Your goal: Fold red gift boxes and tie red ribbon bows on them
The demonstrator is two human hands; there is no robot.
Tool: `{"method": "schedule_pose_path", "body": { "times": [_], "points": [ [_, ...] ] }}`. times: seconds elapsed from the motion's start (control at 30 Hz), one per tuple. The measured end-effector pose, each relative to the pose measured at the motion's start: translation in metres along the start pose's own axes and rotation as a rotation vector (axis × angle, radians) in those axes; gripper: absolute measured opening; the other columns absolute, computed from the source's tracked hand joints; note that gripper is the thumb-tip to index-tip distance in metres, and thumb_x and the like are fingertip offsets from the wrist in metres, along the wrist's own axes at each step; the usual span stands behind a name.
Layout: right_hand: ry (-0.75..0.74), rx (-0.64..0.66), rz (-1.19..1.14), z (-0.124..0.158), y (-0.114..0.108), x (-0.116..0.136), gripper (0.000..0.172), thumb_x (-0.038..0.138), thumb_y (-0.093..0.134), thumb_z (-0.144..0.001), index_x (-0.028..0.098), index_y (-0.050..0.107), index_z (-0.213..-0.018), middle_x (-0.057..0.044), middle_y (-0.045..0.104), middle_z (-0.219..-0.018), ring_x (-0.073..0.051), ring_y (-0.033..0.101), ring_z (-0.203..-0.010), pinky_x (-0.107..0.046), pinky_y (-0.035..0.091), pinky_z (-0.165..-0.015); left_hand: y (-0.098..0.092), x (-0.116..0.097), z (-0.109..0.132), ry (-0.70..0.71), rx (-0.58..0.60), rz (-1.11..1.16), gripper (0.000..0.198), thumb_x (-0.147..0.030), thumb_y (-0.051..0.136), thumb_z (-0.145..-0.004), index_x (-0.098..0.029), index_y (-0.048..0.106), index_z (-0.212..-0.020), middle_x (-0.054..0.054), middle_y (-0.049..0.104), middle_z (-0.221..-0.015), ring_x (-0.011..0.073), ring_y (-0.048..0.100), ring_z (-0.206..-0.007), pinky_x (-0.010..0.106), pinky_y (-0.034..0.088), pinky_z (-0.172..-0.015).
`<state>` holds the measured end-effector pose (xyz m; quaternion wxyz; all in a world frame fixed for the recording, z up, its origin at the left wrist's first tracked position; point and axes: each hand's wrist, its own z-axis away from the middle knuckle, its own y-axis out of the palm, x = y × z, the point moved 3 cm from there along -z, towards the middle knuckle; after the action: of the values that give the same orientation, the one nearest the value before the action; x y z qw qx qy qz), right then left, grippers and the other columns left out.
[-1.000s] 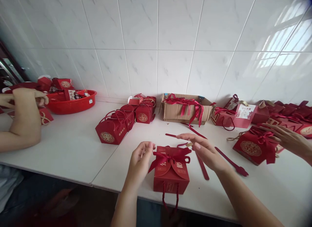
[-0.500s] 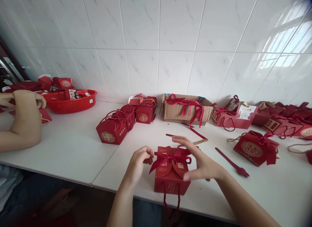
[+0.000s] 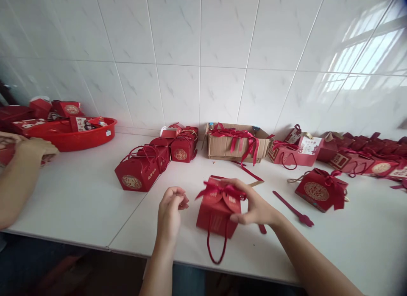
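A small red gift box [image 3: 217,215] with a ribbon bow [image 3: 221,191] on top is tipped at an angle near the table's front edge. Its twisted cord handle [image 3: 217,255] hangs in a loop on the side facing me. My right hand [image 3: 251,202] grips the box at its right side, thumb in front and fingers behind the bow. To the left of the box, apart from it, my left hand [image 3: 173,202] hovers with loosely bent fingers and nothing visible in them. The far side of the box is hidden.
Red boxes with cord handles [image 3: 140,168] stand left of centre. Behind is a cardboard box [image 3: 222,149] draped with ribbons. A bowed box [image 3: 321,190] and a dark red strip [image 3: 292,209] lie right. At far left, another person's arm [image 3: 22,181] is by a red basin [image 3: 79,139].
My right hand has closed on the gift box and tilted it, and its handle has swung into view. My left hand has moved slightly away to the left. The view has shifted right.
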<state>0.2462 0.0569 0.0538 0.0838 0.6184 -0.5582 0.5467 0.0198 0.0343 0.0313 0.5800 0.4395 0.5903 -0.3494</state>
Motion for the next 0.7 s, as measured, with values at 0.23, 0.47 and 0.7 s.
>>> {"method": "schedule_pose_path", "body": {
  "times": [0.23,0.47,0.7],
  "points": [
    [0.268,-1.093,0.234,0.013,-0.067,-0.031,0.075,0.055,0.064,-0.073,0.019,0.037,-0.132,-0.017,0.042,-0.132,-0.032,0.045,-0.119,-0.047,0.043,-0.096,0.000,0.001,-0.002,-0.032,-0.023,0.011,0.014,-0.031,0.053,-0.066,-0.019,0.052,-0.074,-0.004,0.057,-0.060,0.0123,0.052,-0.058,0.025,0.042,-0.060],
    [0.692,-1.285,0.462,0.027,-0.087,-0.070,0.077,0.051,0.047,-0.081,0.015,0.021,-0.144,-0.020,0.004,-0.148,-0.040,0.014,-0.137,-0.053,0.029,-0.104,0.003,0.000,0.002,0.020,-0.005,-0.072,0.017,-0.035,0.053,-0.068,-0.019,0.053,-0.074,-0.002,0.058,-0.063,0.0136,0.052,-0.058,0.029,0.042,-0.063],
    [0.758,-1.000,0.332,0.012,-0.051,-0.100,0.073,0.047,0.052,-0.073,0.021,0.034,-0.139,-0.017,0.016,-0.148,-0.044,0.017,-0.135,-0.058,0.029,-0.100,-0.029,0.006,-0.021,0.115,-0.300,-0.244,0.037,-0.032,0.058,-0.065,-0.020,0.051,-0.099,0.008,0.054,-0.112,0.0268,0.054,-0.104,0.041,0.044,-0.086]
  ]
}}
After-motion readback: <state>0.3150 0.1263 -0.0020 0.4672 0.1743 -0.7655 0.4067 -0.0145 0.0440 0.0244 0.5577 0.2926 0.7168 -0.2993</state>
